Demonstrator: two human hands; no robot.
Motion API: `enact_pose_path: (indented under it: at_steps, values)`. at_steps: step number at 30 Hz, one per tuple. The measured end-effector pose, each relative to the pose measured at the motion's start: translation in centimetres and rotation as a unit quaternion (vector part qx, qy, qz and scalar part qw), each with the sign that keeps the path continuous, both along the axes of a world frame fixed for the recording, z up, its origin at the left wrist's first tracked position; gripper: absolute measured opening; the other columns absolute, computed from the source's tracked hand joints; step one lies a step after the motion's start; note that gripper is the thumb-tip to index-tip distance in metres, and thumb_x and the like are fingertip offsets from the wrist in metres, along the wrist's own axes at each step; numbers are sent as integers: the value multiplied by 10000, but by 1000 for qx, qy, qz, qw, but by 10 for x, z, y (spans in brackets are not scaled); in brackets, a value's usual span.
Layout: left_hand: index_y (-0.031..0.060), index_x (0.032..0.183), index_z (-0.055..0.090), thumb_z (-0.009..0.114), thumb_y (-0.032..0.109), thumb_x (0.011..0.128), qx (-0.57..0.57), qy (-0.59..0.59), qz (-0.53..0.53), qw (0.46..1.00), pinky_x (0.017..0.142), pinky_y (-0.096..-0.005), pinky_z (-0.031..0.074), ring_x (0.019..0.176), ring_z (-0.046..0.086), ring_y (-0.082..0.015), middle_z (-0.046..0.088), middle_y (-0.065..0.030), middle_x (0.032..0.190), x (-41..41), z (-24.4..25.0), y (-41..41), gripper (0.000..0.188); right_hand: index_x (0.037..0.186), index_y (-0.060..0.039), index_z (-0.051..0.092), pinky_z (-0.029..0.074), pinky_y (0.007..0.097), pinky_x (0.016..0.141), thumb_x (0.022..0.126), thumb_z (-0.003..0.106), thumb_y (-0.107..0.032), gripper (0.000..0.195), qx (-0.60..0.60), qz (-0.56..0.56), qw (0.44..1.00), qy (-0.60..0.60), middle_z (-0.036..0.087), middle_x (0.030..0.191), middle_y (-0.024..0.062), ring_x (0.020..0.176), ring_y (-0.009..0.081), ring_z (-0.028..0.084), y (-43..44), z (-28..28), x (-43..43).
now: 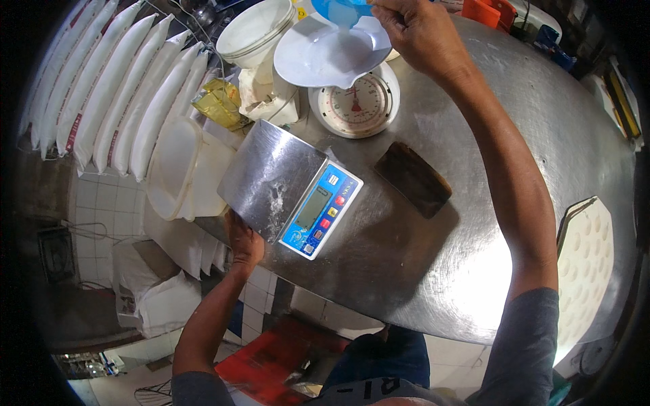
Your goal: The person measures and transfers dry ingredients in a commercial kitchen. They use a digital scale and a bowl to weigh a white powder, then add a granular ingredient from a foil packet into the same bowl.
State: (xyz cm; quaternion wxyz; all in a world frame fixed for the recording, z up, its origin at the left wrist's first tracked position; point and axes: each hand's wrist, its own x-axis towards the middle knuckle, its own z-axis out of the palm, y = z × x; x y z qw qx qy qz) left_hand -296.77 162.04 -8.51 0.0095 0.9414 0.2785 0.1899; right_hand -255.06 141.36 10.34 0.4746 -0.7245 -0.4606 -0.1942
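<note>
My right hand [416, 35] grips a blue plastic vessel [345, 7], partly cut off by the picture's top edge. It is tipped over a white weighing pan [325, 56], and whitish stuff shows between its lip and the pan. Under the pan stands a white dial kitchen scale [357, 105], its face partly covered. My left hand [245, 243] is at the near left edge of a digital scale [320, 213]. Its fingers are partly hidden behind the steel platform [277, 177], so their grip is unclear. White powder traces lie on that platform.
A dark rectangular block [414, 178] lies on the steel table [487, 167]. Left are an off-white plastic tub [175, 170], a yellow foil packet [221, 104], stacked white buckets [256, 30] and several upright white sacks [109, 86]. A dimpled white board [586, 269] lies right.
</note>
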Motion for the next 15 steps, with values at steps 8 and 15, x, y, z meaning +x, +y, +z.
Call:
enact_pose_path:
  at_steps: [8, 15]
  values:
    - [-6, 1237, 522, 504, 127, 874, -77, -64, -1, 995, 980, -474, 364, 1117, 473, -423, 541, -221, 1199, 3, -1, -2, 387, 715, 26, 489, 383, 449, 529, 855, 573, -50, 180, 2, 27, 999, -33, 462, 651, 240, 563, 395, 510, -1, -3, -2]
    - [-3, 1271, 498, 486, 111, 898, -56, -47, 6, 997, 984, -469, 361, 1106, 471, -396, 522, -201, 1201, 0, -3, 0, 390, 731, 32, 500, 391, 453, 536, 854, 563, -47, 159, 17, 25, 998, -49, 481, 666, 247, 584, 419, 520, 0, -2, -3]
